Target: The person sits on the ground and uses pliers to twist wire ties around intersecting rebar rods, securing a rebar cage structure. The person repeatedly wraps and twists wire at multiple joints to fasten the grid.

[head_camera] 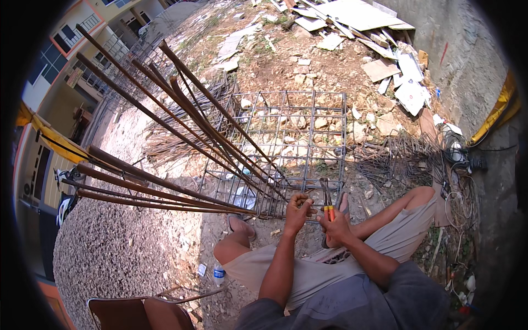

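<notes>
In my right hand [336,227] are pincers with red and yellow handles [328,212]; their dark metal jaws point up, away from me. Just to the left, my left hand [298,210] has its fingers curled, thumb against the fingers, at the near edge of a steel rebar cage [303,181]. Whether a thin tie wire lies between those fingers is too small to tell. The square-meshed cage rests on the ground before my feet. Several long rusty rebars [173,192] rise from its near left part and fan out to the left.
Bundled rebar [185,136] lies behind the cage at left, bent bars [387,159] at right. A gravel heap [123,247], a plastic bottle [219,275] and a brown chair [119,313] are at left. Broken boards [350,16] lie by the concrete wall [458,53]. Cables [456,198] hang at right.
</notes>
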Tool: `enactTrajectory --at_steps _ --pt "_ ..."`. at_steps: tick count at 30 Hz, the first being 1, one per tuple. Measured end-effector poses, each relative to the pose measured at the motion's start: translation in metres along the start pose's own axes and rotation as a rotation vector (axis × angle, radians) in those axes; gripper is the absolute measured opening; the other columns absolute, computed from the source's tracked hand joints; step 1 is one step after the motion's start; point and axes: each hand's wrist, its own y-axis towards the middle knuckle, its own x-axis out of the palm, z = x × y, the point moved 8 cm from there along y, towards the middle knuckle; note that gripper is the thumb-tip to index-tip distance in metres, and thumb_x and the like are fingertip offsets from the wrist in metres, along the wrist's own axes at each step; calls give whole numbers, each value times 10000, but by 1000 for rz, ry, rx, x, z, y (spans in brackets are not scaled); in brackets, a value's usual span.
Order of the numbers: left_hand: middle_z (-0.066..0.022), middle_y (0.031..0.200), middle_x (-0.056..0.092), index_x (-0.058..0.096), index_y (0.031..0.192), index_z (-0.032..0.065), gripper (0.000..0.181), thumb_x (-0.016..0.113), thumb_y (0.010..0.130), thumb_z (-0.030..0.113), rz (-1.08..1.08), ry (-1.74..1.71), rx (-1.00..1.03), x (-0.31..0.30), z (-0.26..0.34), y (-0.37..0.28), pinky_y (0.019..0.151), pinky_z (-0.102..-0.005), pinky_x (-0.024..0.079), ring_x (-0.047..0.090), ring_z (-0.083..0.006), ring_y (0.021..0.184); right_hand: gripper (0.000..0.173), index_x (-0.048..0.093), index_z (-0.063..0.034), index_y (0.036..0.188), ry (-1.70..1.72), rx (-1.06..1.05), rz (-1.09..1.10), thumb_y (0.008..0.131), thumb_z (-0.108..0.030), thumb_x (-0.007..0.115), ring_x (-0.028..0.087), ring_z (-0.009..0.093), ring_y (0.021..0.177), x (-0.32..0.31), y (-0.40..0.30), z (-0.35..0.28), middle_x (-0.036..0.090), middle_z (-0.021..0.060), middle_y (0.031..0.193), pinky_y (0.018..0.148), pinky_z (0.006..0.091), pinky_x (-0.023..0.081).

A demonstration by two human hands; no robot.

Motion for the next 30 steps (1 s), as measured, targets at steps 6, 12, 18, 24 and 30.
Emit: enactTrajectory --at_steps 6,12,18,24,30 --pt "-98 999 683 531 1097 65 207 625 944 170 63 -131 -69 -11 9 -2 600 -260 542 705 -192 727 329 520 -12 1158 223 57 -136 898 -127 686 530 86 539 11 -5 -10 536 1 697 477 239 445" --pt "-83 967 689 560 1086 70 192 637 944 174 16 -274 -44 -4 24 -5 604 -235 546 712 -176 748 363 502 -24 1232 527 153 -307 918 -117 658 545 81 581 10 -18 -27 557 6 749 514 240 464" --pt "-72 958 688 564 1087 73 196 643 942 177 48 -269 19 -3 29 -5 602 -239 550 705 -167 726 378 502 -18 1183 138 24 -193 905 -198 684 536 95 585 6 -22 -39 553 16 761 529 243 454" --pt "-54 941 681 585 1120 61 202 625 952 165 19 -262 30 5 29 -9 630 -251 565 687 -137 749 347 494 -17 1056 -163 -182 -201 917 -289 657 546 127 586 18 -24 -39 550 47 739 539 286 453" --pt "-30 942 682 600 1162 45 244 623 954 169 -54 -207 2 19 20 -13 678 -257 554 678 -127 770 275 500 -32 1039 -143 -130 -173 966 -285 581 544 137 586 11 -23 -44 554 35 717 562 294 451"
